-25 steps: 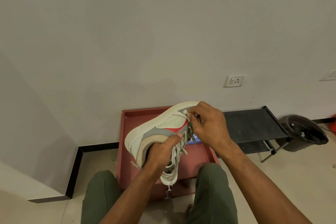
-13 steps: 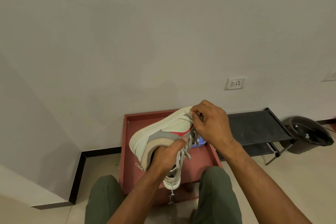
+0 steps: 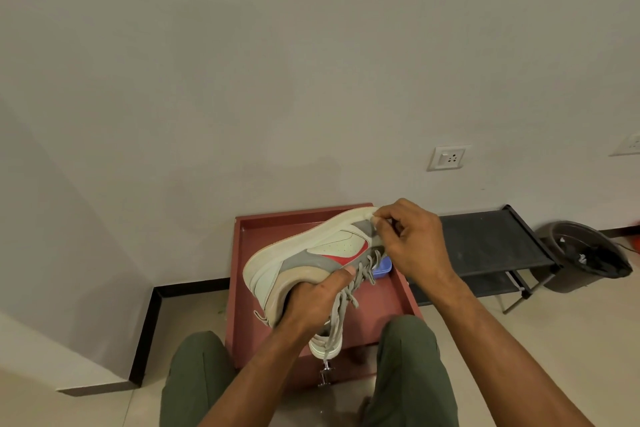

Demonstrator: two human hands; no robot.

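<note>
**Shoe [image 3: 322,250], pos.:** held in the air over the centre of the red tray [image 3: 384,308], sole side turned up and away toward the wall. Long axis runs diagonally, w/ the heel end over the tray's near-left part and the toe end over its far-right part. Toe sits higher than heel.

**L hand [image 3: 311,305]:** grip closed on the heel collar, fingers inside the opening, thumb pressed on the outer side. Serves as support.

**R hand [image 3: 412,243]:** grip is a fingertip pinch on the lace [image 3: 337,314] at the toe-end eyelets, other fingers curled. The exact eyelet is hidden by the fingers.

**Key relation:** the lacing lies along the shoe axis, from R hand down toward L hand. Loose lengths hang toward the tray's near edge. R hand is nearer the working point.

**Judged next move:** R hand draws the lace away from the toe end, approx. across the axis, while L hand resists.
</note>
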